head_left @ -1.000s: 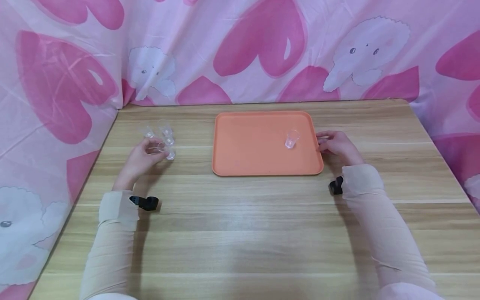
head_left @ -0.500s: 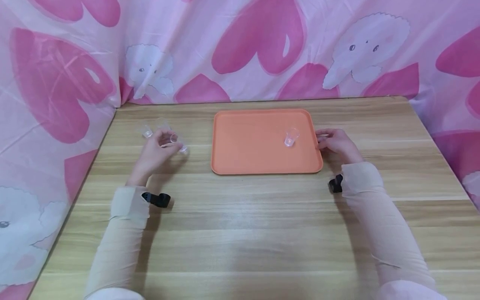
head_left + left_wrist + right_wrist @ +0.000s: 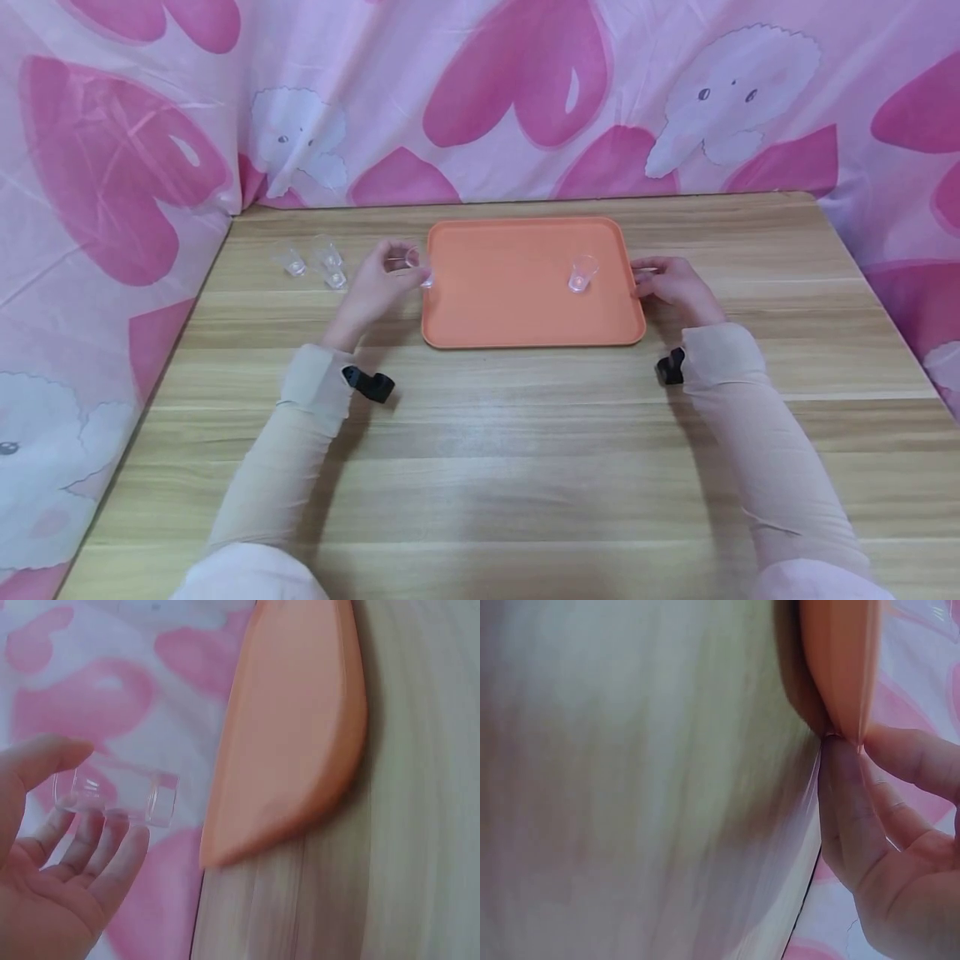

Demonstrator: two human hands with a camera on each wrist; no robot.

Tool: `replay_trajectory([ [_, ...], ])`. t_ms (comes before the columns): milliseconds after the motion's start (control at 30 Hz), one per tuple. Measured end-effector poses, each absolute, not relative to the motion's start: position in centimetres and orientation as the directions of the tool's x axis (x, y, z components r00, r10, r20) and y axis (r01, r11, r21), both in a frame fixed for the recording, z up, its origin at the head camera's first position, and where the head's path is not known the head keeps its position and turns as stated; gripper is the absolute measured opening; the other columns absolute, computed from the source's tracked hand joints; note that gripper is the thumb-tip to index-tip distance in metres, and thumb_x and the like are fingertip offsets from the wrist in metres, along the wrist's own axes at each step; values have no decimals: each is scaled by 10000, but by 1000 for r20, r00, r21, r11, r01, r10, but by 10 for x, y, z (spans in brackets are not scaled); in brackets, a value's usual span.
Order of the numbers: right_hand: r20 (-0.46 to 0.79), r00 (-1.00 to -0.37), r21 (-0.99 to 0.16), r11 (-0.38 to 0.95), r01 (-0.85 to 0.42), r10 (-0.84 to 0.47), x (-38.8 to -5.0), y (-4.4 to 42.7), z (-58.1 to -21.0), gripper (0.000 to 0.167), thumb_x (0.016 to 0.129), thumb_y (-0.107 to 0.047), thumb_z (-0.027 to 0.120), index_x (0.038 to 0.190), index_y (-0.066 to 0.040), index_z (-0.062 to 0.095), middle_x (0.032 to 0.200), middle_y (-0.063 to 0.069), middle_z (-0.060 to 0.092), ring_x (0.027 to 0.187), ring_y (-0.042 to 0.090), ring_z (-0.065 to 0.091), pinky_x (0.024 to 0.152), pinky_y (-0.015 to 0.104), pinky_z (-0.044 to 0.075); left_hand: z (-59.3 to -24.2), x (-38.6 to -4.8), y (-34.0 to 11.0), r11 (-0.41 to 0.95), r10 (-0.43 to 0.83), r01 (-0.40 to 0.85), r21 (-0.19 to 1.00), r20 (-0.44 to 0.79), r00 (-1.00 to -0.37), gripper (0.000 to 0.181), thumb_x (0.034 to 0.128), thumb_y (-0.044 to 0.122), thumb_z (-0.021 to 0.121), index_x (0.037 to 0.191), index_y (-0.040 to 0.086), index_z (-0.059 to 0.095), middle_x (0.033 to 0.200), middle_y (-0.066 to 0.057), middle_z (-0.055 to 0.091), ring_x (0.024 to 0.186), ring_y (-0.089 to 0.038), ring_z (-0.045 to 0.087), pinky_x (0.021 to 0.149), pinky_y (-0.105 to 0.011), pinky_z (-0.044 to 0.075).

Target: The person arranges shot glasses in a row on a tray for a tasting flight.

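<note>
- Pink fabric (image 3: pixel 517 75) printed with hearts and white animal figures hangs behind the table and down its left side
- Wood-grain table (image 3: pixel 480 467) bears the tray and the loose cups
- Orange tray (image 3: pixel 498 292) lies flat towards the table's far edge
- Left hand (image 3: pixel 375 287) pinches a clear cup between thumb and fingers, just by the tray's left edge
- Right hand (image 3: pixel 678 290) pinches the tray's right edge between thumb and fingers
- Group of clear cups (image 3: pixel 335 280) stands close together on the table, left of the tray
- Black wrist devices (image 3: pixel 369 385) show at both cuffs
- Cup on the tray (image 3: pixel 582 275) stands near its right side
- Held cup (image 3: pixel 124 793) overlaps the tray's left rim in the head view; whether it touches, I cannot tell
</note>
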State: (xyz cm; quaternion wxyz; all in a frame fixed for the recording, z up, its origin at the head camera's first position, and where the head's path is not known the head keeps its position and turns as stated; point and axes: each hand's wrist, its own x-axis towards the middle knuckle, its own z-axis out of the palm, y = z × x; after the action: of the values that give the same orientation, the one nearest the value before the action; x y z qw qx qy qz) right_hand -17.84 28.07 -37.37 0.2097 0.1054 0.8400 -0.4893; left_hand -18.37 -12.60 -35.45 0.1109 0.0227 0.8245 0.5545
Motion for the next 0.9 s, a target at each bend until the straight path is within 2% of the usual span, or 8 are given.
replay_trajectory([
  [100, -467, -884, -766, 506, 397, -14, -179, 279, -373, 551, 891, -8, 547, 1409, 66, 376, 1257, 134, 598, 770, -81, 560, 714, 94, 493, -354, -185, -108, 343, 172, -113, 932, -181, -968, 525, 871, 165, 673, 1321, 28, 440, 1248, -122, 518, 1222, -233, 519, 987, -325, 487],
  [300, -467, -884, -768, 501, 399, -12, -179, 278, -372, 546, 895, 3, 535, 1411, 70, 374, 1266, 151, 593, 778, -79, 561, 711, 90, 493, -357, -189, -72, 216, 212, -123, 969, -170, -963, 482, 865, 81, 661, 1289, -17, 454, 1146, -91, 525, 1121, -217, 558, 934, -289, 503],
  [500, -467, -884, -771, 493, 402, -9, -179, 278, -373, 540, 900, 0, 531, 1412, 73, 374, 1169, 72, 620, 787, -73, 563, 734, 101, 507, -362, -194, -43, 230, 225, -132, 964, -184, -957, 484, 866, 107, 671, 1289, -4, 463, 1214, -159, 549, 1119, -244, 569, 983, -328, 500],
  [733, -484, -875, -756, 497, 426, 13, -179, 277, -373, 539, 910, -12, 531, 1420, 57, 370, 1234, 123, 595, 820, -46, 559, 738, 108, 508, -372, -198, -14, 223, 233, -169, 960, -221, -947, 482, 852, 118, 693, 1281, 34, 492, 1242, -157, 559, 1156, -247, 552, 1030, -335, 469],
  [900, -475, -880, -768, 486, 418, 8, -178, 278, -372, 540, 900, -2, 535, 1411, 68, 372, 1059, -13, 649, 798, -60, 559, 726, 108, 510, -381, -199, 6, 225, 257, -162, 961, -219, -941, 463, 854, 84, 679, 1280, 25, 506, 1230, -150, 564, 1118, -230, 551, 997, -317, 486],
])
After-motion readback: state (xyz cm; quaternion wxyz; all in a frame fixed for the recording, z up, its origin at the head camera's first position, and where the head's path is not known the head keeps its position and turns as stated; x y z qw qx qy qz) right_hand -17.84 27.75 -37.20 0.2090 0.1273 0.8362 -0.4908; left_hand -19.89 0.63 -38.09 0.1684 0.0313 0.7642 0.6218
